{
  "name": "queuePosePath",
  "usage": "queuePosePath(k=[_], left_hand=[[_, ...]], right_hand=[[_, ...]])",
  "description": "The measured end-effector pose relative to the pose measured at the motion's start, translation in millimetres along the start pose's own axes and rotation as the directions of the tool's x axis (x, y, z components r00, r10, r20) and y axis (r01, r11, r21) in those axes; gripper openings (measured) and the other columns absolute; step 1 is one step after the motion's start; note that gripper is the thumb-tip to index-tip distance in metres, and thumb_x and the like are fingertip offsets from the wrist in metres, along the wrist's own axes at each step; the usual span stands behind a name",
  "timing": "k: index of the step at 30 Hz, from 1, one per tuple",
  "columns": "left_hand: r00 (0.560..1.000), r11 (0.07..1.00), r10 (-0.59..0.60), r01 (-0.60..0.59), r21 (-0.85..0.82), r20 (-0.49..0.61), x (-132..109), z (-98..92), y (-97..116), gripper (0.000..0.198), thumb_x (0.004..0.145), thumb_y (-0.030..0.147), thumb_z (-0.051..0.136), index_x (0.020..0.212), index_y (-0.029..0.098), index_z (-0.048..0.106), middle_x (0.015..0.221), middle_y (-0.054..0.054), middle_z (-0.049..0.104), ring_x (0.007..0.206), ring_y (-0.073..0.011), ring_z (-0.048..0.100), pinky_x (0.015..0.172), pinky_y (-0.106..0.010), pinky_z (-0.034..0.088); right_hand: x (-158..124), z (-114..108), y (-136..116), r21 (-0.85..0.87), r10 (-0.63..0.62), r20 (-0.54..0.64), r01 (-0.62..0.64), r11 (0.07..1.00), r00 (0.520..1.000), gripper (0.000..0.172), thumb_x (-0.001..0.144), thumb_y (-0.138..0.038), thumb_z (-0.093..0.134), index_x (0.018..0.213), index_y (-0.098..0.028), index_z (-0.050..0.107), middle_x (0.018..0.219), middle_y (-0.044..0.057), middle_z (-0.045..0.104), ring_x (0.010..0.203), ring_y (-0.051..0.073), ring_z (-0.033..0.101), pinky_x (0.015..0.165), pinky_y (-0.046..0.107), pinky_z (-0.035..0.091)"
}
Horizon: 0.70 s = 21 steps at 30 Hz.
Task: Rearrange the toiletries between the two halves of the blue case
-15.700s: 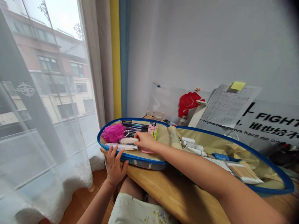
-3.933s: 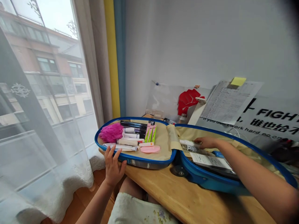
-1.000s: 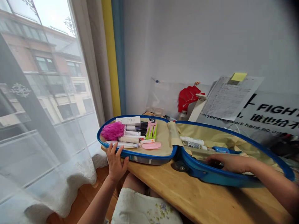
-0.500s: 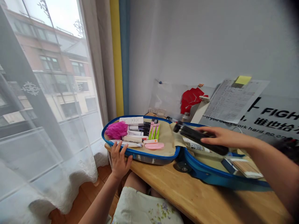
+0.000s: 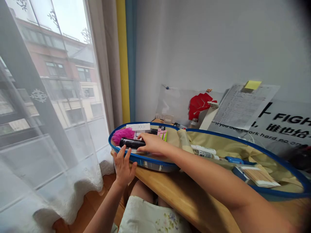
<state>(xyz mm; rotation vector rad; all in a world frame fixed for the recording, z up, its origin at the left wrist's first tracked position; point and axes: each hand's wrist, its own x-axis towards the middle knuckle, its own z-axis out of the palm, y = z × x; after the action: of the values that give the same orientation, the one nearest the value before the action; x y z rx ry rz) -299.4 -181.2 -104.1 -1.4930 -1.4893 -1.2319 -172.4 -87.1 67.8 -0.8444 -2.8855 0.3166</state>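
An open blue suitcase (image 5: pixel 155 163) with beige lining lies on a wooden desk (image 5: pixel 184 200). My right hand (image 5: pixel 152 144) reaches across into its left half and is closed around a long black tube (image 5: pixel 131 142), held low beside a pink bath sponge (image 5: pixel 123 134). White tubes, a white box (image 5: pixel 138 127) and pink-green packets (image 5: pixel 162 133) lie around it. My left hand (image 5: pixel 123 166) rests with fingers spread against the suitcase's near left rim.
The right half holds white tubes (image 5: pixel 203 149), a blue item (image 5: pixel 234 160) and a pack of wooden sticks (image 5: pixel 259 176). Papers (image 5: pixel 240 105), a red ornament (image 5: pixel 198 104) and a lettered sign (image 5: pixel 286 124) lean on the wall. A sheer curtain (image 5: pixel 48 129) and window are on the left.
My right hand lifted the black tube out of the right half and carried it left into the left half. My left hand stayed on the rim.
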Motion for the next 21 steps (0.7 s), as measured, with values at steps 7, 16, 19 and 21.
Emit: queuePosePath(k=[7,16,19,21], left_hand=[[0.998,1.0,0.0,0.0,0.001,0.055,41,-16.0,2,0.051,0.094,0.038,0.039,0.141,0.019,0.04,0.145,-0.015,0.04,0.139,-0.0293,0.029,0.115,-0.05,0.016],[0.966,0.999,0.042,-0.046,0.01,0.254,60,-13.3,5,0.047,0.096,0.041,0.03,0.132,0.019,0.051,0.13,-0.009,0.059,0.129,-0.0266,0.044,0.116,-0.05,0.009],[0.962,1.0,0.019,-0.019,-0.004,0.272,57,-13.9,4,0.046,0.095,0.042,0.03,0.127,0.021,0.055,0.123,-0.008,0.063,0.123,-0.0261,0.049,0.115,-0.049,0.011],[0.963,1.0,0.006,-0.003,-0.011,0.27,56,-14.9,4,0.046,0.095,0.042,0.031,0.126,0.02,0.056,0.121,-0.008,0.064,0.12,-0.0261,0.05,0.114,-0.049,0.014]], right_hand=[[-1,3,1,0.052,-0.143,0.067,0.14,0.989,0.987,0.083,0.067,-0.025,0.072,0.142,-0.016,0.038,0.136,0.011,0.054,0.121,0.023,0.053,0.099,0.032,0.041],[-13,7,12,0.4,-0.098,0.055,0.068,0.914,0.994,0.114,0.062,-0.027,0.075,0.153,-0.017,0.006,0.14,0.014,0.049,0.123,0.026,0.052,0.102,0.038,0.04],[-16,12,12,0.433,-0.099,-0.003,0.09,0.897,0.995,0.117,0.058,-0.028,0.078,0.153,-0.018,0.01,0.152,0.017,0.03,0.132,0.027,0.042,0.107,0.04,0.035],[-19,13,13,0.46,-0.118,-0.017,0.113,0.881,0.993,0.114,0.06,-0.029,0.077,0.153,-0.022,0.012,0.156,0.016,0.022,0.129,0.026,0.046,0.107,0.041,0.035]])
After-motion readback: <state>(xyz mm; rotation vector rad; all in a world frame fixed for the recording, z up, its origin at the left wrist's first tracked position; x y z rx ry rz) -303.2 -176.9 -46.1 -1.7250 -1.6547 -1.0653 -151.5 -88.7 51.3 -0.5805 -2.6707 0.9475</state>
